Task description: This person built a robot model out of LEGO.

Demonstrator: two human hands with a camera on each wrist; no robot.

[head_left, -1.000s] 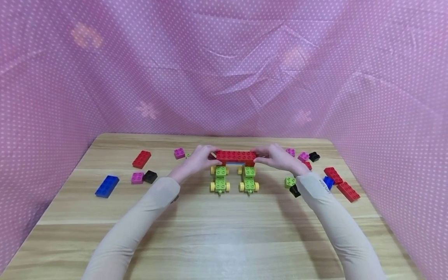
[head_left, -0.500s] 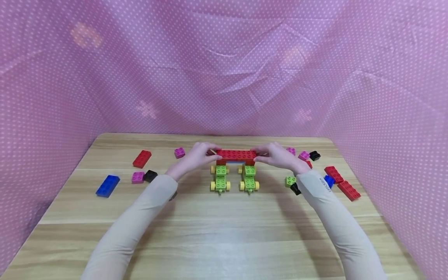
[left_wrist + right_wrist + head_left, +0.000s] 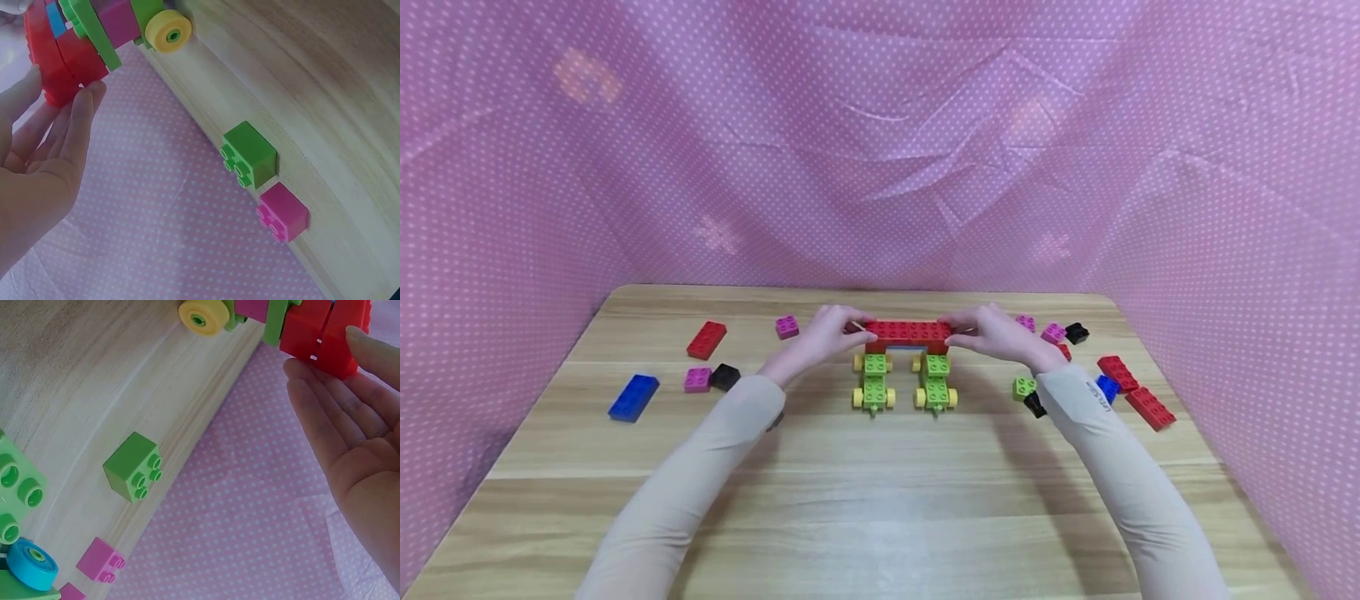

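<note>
Red long brick [image 3: 907, 332] lies crosswise between both hands.

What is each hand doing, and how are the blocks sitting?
Left hand: fingertips on the left end of the red bar.
Right hand: fingertips on its right end.
Red bar: level, on top of two green carts.
Left cart: on its yellow wheels.
Right cart: on its yellow wheels.
Blue brick: flat, loose.
Black brick: touching a pink brick.
</note>
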